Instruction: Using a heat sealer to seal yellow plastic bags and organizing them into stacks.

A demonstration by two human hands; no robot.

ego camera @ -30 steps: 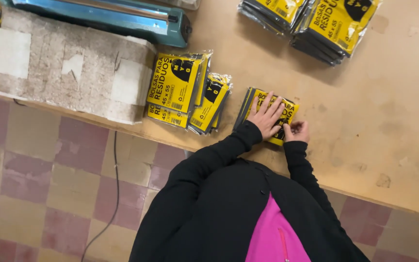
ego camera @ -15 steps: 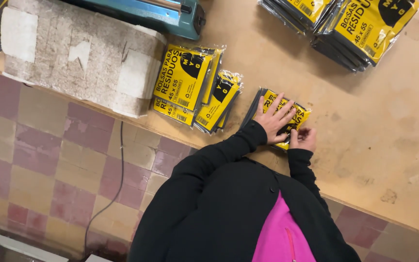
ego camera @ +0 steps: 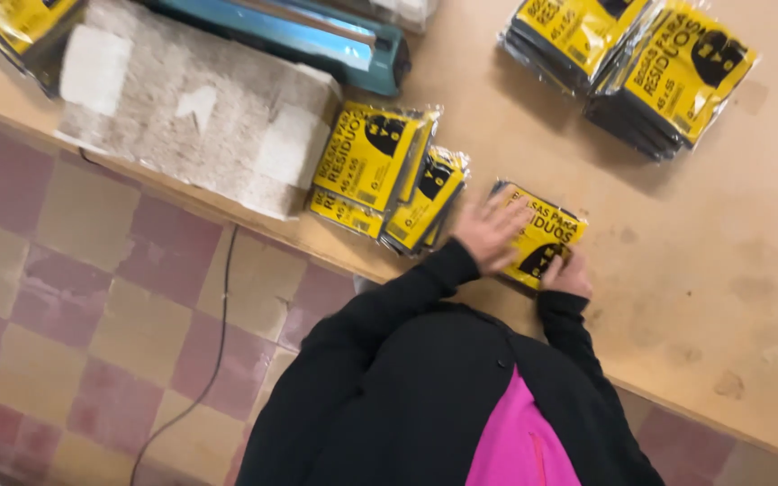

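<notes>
A flat yellow-and-black plastic packet (ego camera: 547, 223) lies on the brown tabletop (ego camera: 722, 297) near its front edge. My left hand (ego camera: 488, 232) rests flat on the packet's left part with the fingers spread; it is blurred. My right hand (ego camera: 569, 273) sits at the packet's near corner, fingers curled onto its edge. Both arms are in black sleeves. Just to the left of my left hand lies a small pile of similar packets (ego camera: 380, 171), overlapping each other.
Two thicker stacks of the same packets (ego camera: 641, 63) lie at the back right. A blue bar-shaped sealing machine (ego camera: 317, 36) stands behind a worn grey block (ego camera: 191, 117). More packets (ego camera: 11, 22) are at the far left. A cable (ego camera: 213, 342) runs over the tiled floor.
Both hands stay on the same packet. My left hand has shifted a little to the left across it and is now blurred. The view has moved closer.
</notes>
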